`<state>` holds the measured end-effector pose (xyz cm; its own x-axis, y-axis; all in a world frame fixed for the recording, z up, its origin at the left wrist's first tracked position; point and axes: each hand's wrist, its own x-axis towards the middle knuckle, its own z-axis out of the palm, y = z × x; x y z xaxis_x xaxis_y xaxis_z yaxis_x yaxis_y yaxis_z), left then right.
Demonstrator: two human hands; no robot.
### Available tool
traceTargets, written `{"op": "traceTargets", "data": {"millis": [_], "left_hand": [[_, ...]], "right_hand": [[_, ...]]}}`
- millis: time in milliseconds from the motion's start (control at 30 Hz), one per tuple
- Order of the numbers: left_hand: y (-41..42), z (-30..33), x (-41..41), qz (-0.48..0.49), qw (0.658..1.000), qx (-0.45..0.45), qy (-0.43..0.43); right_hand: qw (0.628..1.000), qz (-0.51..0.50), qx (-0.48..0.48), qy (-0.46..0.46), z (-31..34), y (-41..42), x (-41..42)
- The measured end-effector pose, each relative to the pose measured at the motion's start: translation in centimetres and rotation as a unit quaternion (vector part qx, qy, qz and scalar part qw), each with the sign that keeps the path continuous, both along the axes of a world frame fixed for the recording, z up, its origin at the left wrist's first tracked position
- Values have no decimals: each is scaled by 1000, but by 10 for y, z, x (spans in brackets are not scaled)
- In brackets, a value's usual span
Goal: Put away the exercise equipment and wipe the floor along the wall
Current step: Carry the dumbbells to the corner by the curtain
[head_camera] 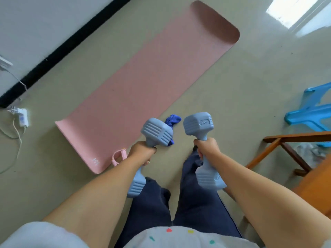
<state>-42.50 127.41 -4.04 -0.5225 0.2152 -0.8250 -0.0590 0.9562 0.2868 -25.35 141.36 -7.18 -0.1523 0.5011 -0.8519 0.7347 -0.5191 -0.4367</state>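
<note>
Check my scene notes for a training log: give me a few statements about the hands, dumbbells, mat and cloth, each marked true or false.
1. Each hand grips a dumbbell: left hand on the left dumbbell, right hand on the right dumbbell. True.
2. The pink mat is rolled up. False: it lies unrolled on the floor.
3. The blue cloth lies on the floor beside the mat. True.
4. The dumbbells rest on the mat. False: both are held up.

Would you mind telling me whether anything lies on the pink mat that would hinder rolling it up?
Nothing visible lies on the pink yoga mat; the blue cloth sits on the floor just off its edge.
</note>
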Motion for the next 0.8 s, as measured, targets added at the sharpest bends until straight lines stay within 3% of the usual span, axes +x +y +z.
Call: {"op": "traceTargets", "data": {"millis": [467,800], "left_hand": [[318,28,43,-93,993,76,-1],[547,19,2,-160,979,124,-13]], "right_hand": [[989,-138,44,4,36,264,101],[971,-216,107,-13,49,473,81]]}}
